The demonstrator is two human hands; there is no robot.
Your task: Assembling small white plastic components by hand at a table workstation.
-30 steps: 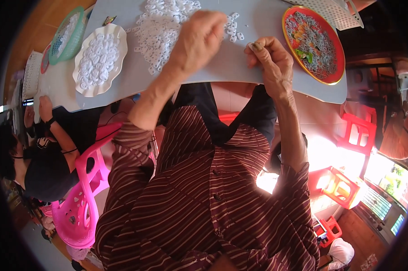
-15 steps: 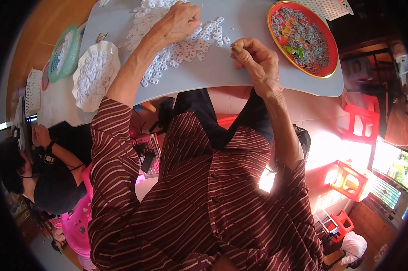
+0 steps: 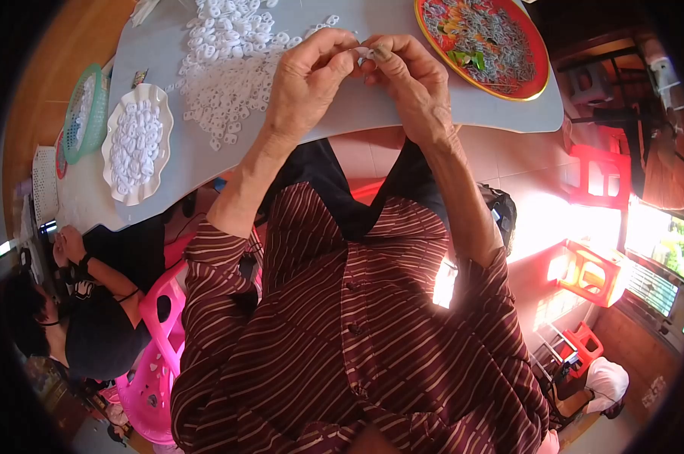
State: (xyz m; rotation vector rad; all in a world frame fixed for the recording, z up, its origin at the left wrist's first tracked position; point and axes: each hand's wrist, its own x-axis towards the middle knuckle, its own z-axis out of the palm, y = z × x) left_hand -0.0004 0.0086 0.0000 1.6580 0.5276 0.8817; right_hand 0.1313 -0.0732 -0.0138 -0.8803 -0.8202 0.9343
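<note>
My left hand [image 3: 309,79] and my right hand [image 3: 416,82] meet over the near part of the table. Between their pinched fingertips is a small white plastic piece [image 3: 365,53]. The left thumb and forefinger close on its left side; the right fingers grip it from the other side. Whether the right fingers also hold a small grey part is hidden. Left of my hands lies a spread pile of white plastic pieces [image 3: 224,87], each with holes. A red round tray [image 3: 540,79] with a gold rim, full of small grey parts [image 3: 501,45], stands to the right.
A white scalloped dish [image 3: 165,144] of white pieces sits on the left of the grey table [image 3: 327,125]. Beyond it stands a green basket [image 3: 73,140]. A person [image 3: 99,318] sits at the left by a pink chair [image 3: 149,393]. Red stools [image 3: 595,276] stand at the right.
My left hand has come from the pile toward the right and now meets my right hand, with a white piece between them. The view has shifted slightly.
</note>
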